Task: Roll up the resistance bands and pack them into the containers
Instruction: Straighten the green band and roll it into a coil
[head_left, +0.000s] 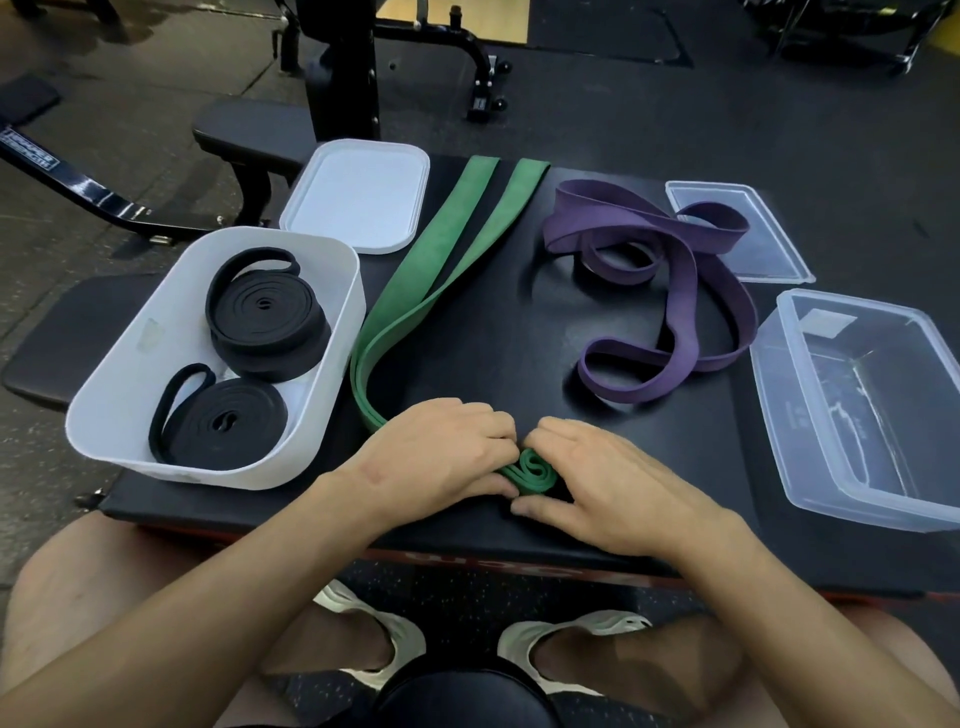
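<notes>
Where both hands (524, 462) pinch: flat green band's (441, 249) small coil

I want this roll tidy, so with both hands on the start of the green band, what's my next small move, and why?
Probably keep turning the small coil forward. The green band has only a turn or so wound between the left hand and right hand, and most of it lies flat.

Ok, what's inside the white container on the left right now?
Two rolled black bands lie in the white container, one farther from the person, one nearer. Its floor beneath them is covered, so anything underneath can't be seen.
</notes>
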